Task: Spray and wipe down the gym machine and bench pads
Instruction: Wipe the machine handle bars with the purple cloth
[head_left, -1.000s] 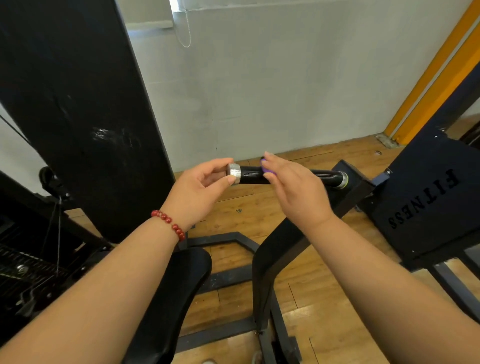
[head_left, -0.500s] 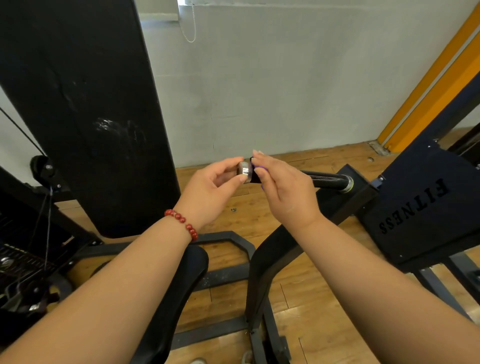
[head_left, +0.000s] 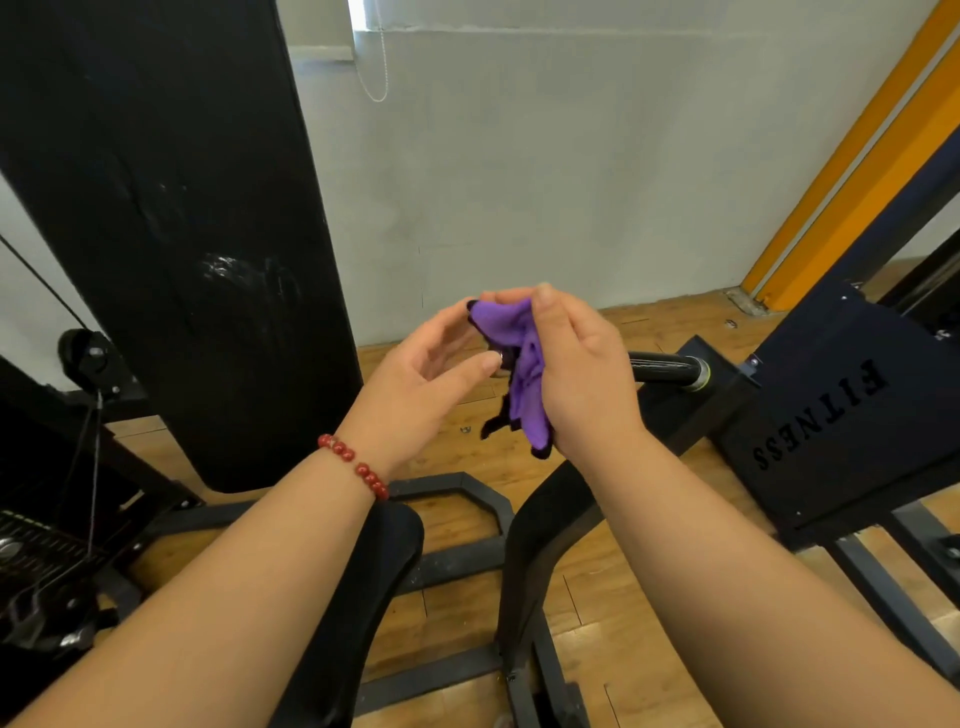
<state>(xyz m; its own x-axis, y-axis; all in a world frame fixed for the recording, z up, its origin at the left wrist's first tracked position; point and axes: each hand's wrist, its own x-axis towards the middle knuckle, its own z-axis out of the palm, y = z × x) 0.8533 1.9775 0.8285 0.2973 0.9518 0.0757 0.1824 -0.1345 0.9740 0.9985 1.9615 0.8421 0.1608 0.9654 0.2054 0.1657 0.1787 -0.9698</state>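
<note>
- Both hands have come up off the end of the handle (head_left: 667, 368), and the purple cloth (head_left: 522, 358), which was wrapped round the bar half a second ago, now hangs loose in mid-frame.
- The right hand (head_left: 582, 374) grips the cloth, fingers curled round its bunched folds; the black-edged tail droops below the palm.
- The left hand (head_left: 431, 374) is relaxed, with its fingers gently curved and its thumb apart from them. One fingertip meets the cloth's upper corner (no pinch shows).
- Cloth and right hand hide the near end of the handle; only a silver glint shows beside the left thumb.
- A red bead bracelet (head_left: 353, 465) circles the left wrist.
- A tall black back pad (head_left: 171, 234) fills the upper left, and the seat pad (head_left: 374, 597) lies at bottom centre under the forearms.
- A dark panel (head_left: 831, 415) lettered FITNESS stands at right, beyond the handle.
- A pulley (head_left: 83, 353) with its cable sits at the left edge.
- Wooden floor (head_left: 467, 467), grey wall (head_left: 519, 182) and orange stripe (head_left: 857, 156) lie behind.
</note>
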